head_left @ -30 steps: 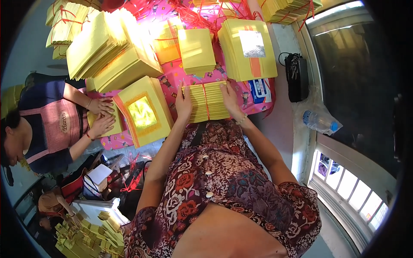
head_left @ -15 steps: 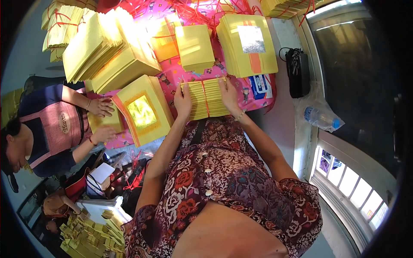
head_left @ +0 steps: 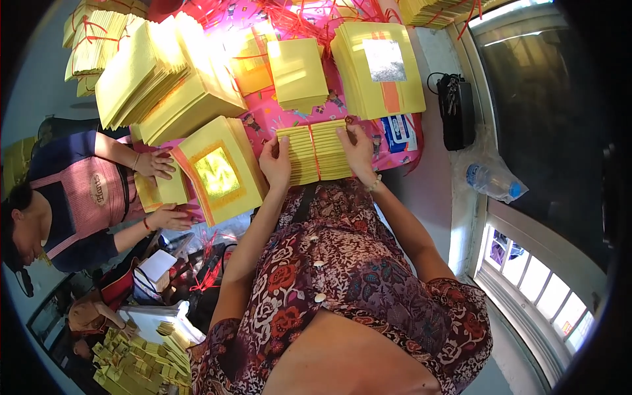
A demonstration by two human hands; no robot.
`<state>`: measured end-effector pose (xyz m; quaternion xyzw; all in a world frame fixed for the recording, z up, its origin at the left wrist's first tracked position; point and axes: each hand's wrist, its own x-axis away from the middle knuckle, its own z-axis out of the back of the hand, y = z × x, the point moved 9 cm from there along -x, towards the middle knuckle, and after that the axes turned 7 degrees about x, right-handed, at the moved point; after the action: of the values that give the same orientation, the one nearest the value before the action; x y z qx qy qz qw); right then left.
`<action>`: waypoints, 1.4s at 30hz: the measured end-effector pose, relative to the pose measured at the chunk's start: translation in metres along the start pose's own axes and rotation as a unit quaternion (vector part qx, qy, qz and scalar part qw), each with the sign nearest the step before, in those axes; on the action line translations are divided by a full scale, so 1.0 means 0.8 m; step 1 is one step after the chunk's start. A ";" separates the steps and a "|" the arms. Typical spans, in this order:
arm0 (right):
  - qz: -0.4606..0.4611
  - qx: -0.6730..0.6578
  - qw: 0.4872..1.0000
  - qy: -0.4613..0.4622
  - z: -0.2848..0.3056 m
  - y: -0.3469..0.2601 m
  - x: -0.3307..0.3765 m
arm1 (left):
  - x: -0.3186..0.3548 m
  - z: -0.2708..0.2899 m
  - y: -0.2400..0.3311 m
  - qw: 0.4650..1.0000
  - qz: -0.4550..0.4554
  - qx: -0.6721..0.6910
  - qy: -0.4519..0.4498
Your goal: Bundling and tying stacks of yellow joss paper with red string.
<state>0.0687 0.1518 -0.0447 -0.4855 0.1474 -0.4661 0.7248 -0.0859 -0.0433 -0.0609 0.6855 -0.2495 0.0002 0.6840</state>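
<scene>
I have a bundle of yellow paper sheets (head_left: pixel 315 153) between my two hands, lying flat at the near edge of the pink patterned cloth (head_left: pixel 276 118), right in front of my lap. My left hand (head_left: pixel 276 162) presses against the bundle's left end, fingers curled over the top edge and thumb on the side, gripping it. My right hand (head_left: pixel 359 153) clasps the right end the same way, palm over the corner, with a pale bracelet at the wrist. The bundle is a thick, squared-up block of thin sheets, their edges showing as fine horizontal lines, and a thin red string (head_left: pixel 315 151) runs across its middle from the far side to the near side.

Just left of it, touching or nearly so, lies a stack of yellow sheets with a gold foil square (head_left: pixel 220 172) in an orange border. Beyond the bundle are a plain yellow stack (head_left: pixel 297 72) and a larger stack with a silver foil square (head_left: pixel 382 69) and an orange strip. A blue and white packet (head_left: pixel 398 131) sits just right of my right hand. Further right, on the pale ledge, are a black pouch (head_left: pixel 457 112) and a plastic water bottle (head_left: pixel 494 182).

At the left, another person's hands (head_left: pixel 158 164) rest on a smaller yellow stack (head_left: pixel 164 191).
</scene>
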 end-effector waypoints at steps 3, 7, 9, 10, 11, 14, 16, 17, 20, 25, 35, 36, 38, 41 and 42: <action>0.033 0.054 0.998 0.008 0.003 -0.008 -0.001 | 0.007 -0.004 0.011 1.000 0.007 -0.008 0.004; 0.012 -0.079 0.996 -0.027 -0.013 0.017 -0.004 | 0.000 0.000 0.000 0.999 0.015 -0.042 0.002; 0.041 -0.088 0.995 0.003 -0.013 0.020 -0.007 | -0.008 0.010 -0.022 0.994 0.018 0.111 0.017; 0.042 -0.088 0.995 0.000 -0.015 0.023 -0.008 | -0.012 0.015 -0.032 0.993 0.017 0.112 0.020; 0.037 -0.087 0.995 -0.036 -0.023 0.024 -0.008 | -0.013 0.018 -0.034 0.996 0.011 0.086 0.020; 0.057 -0.041 0.995 -0.075 -0.035 0.016 -0.008 | -0.005 0.003 -0.015 0.993 -0.080 -0.090 -0.018; 0.077 0.003 0.994 -0.074 -0.034 0.006 -0.004 | 0.011 -0.032 0.012 0.980 -0.066 -0.161 -0.101; 0.074 0.009 0.994 -0.074 -0.034 0.001 -0.004 | 0.011 -0.033 0.020 0.980 -0.066 -0.160 -0.099; 0.087 0.048 0.993 -0.067 -0.026 -0.014 -0.001 | 0.010 -0.031 0.017 0.980 -0.030 -0.167 -0.102; 0.249 0.239 0.938 0.021 0.003 -0.089 0.022 | 0.042 -0.048 0.079 0.861 -0.294 -0.412 -0.053; 0.328 0.413 0.844 -0.100 -0.050 -0.093 0.039 | 0.048 -0.084 0.060 0.787 -0.333 -0.493 -0.162; 0.330 0.410 0.844 -0.103 -0.051 -0.093 0.039 | 0.045 -0.084 0.057 0.789 -0.323 -0.495 -0.166; 0.337 0.413 0.840 -0.099 -0.049 -0.092 0.040 | 0.043 -0.081 0.055 0.792 -0.313 -0.496 -0.169; 0.331 0.409 0.844 -0.103 -0.041 -0.083 0.045 | 0.044 -0.070 0.060 0.828 -0.306 -0.437 -0.171; 0.317 0.404 0.851 -0.112 -0.039 -0.078 0.048 | 0.047 -0.069 0.058 0.813 -0.306 -0.463 -0.179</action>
<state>0.0350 0.0968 0.0017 -0.1259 0.0102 -0.1719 0.9770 -0.0504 -0.0016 -0.0011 0.3166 -0.1159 -0.4470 0.8286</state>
